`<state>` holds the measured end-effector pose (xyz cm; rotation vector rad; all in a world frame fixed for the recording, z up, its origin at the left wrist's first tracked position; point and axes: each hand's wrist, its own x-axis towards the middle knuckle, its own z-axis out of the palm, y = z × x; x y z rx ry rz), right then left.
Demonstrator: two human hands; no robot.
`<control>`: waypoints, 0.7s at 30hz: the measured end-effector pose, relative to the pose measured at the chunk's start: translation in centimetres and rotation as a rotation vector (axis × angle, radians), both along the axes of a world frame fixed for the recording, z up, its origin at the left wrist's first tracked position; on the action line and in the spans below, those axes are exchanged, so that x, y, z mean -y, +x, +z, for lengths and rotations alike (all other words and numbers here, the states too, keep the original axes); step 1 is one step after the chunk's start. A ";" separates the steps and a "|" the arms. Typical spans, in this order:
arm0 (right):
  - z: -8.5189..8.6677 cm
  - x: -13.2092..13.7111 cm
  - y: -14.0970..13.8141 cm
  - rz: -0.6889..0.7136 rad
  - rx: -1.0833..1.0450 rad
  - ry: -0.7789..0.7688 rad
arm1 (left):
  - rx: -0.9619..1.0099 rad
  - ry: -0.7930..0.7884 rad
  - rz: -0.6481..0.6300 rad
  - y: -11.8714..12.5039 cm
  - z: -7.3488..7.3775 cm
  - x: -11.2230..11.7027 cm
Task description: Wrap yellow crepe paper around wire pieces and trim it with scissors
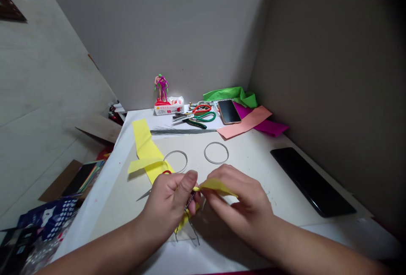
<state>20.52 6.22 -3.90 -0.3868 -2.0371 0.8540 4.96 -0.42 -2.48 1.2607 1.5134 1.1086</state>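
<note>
My left hand (169,205) is closed, thumb up, pinching a thin dark wire piece (189,202) wrapped in yellow paper, with wire ends trailing below it. My right hand (239,205) is closed on the free end of the yellow paper strip (218,186) right beside it. Both hands meet over the near middle of the white table (253,161). A longer yellow paper strip (144,144) lies to the left, with red-handled scissors (158,178) partly hidden under my left hand. Two wire rings (176,161) (216,153) lie just beyond my hands.
At the back stand a small figurine (161,87) on a white box (168,108), scissors and pliers (198,116), a phone (229,111), green (231,94), pink and orange paper (245,123), and a bundle of straight wires (182,131). A black phone (312,186) lies at right. Clutter sits on the floor left.
</note>
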 end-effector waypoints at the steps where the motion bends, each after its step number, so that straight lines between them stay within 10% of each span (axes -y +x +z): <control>1: 0.0 0.0 -0.1 -0.013 0.018 -0.054 | -0.007 0.003 0.001 0.0 -0.1 0.0; 21: 1.0 -1.7 0.2 0.434 0.173 -1.057 | -0.675 0.671 -0.116 -0.1 -0.8 0.7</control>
